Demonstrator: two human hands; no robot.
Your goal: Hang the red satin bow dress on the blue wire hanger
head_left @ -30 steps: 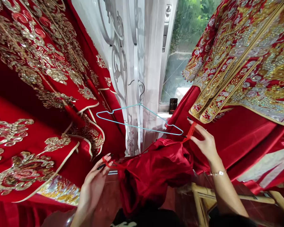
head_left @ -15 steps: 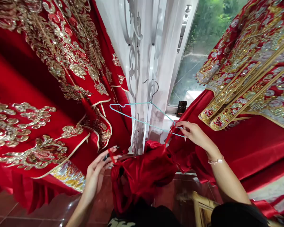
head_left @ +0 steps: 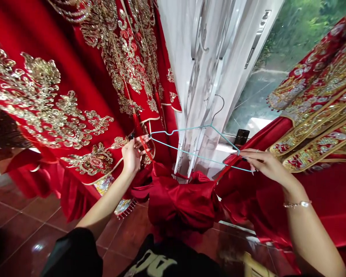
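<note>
A light-blue wire hanger with a bare metal hook hangs across the middle. Below it droops a red satin garment with thin straps. At the hanger's left end, my left hand has the garment's left strap looped over its fingers, the fingertips touching the wire. The right end is pinched by my right hand, where the other strap runs up to the wire. Whether the left strap sits over the hanger's tip, I cannot tell.
Red gowns with gold sequins hang at left, and a beaded red jacket at right. A white metal stand rises behind the hanger. A phone leans by the window. Dark red tiles cover the floor.
My left hand has risen with its strap from below the hanger to the hanger's left end. The garment's left side is lifted. My right hand stays at the right end.
</note>
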